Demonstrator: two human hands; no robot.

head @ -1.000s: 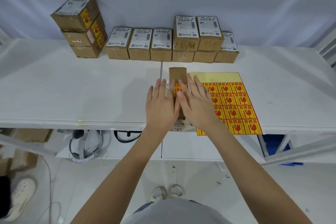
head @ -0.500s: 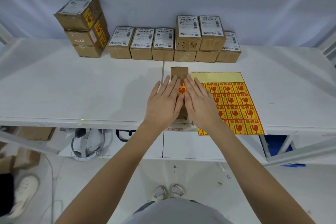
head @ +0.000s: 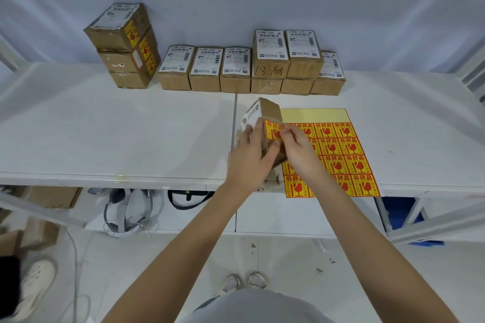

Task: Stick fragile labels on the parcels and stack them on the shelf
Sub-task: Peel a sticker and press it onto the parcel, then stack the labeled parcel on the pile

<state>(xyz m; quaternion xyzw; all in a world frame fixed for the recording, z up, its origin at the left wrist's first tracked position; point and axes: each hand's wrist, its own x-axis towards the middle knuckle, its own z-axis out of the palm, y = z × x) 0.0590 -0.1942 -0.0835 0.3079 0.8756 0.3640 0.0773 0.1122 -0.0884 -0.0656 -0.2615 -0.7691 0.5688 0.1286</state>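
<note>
The left hand (head: 249,160) is gripping the tilted parcel (head: 267,115) left of the label sheet (head: 341,144); the right hand (head: 299,149) is pinching the fragile label (head: 273,130), best rubbed flat edgewise.

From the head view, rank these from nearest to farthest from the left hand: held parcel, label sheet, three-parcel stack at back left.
1. Held parcel: gripped in the left hand.
2. Label sheet: flat on the shelf, just right.
3. Three-parcel stack: back left, by the wall.
</note>
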